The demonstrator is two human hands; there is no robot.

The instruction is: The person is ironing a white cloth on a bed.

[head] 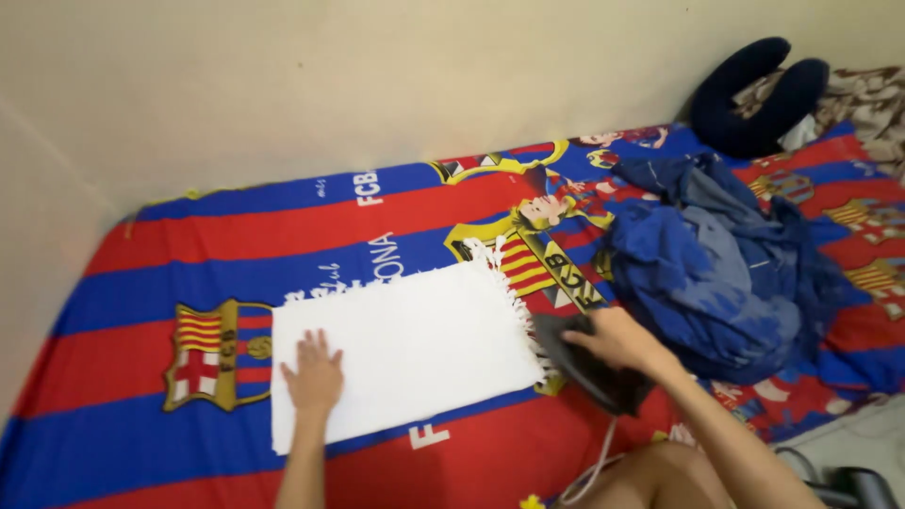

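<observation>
A red-and-blue striped bedsheet (141,254) with crests covers the mattress, which meets the cream wall (283,75) along its far and left edges; bare sheet lies open to the left of the work and in front of it. A heap of blue clothes (716,273) fills the right side, with a dark neck pillow (754,94) beyond it against the wall. Mid-sheet lies a flat white fringed cloth (415,349), fringe on its right edge, well apart from the wall. The left hand (313,377) presses flat on the cloth's left part, fingers spread. The right hand (613,339) is closed around the handle of a dark iron (589,372) just at the cloth's fringed edge.
</observation>
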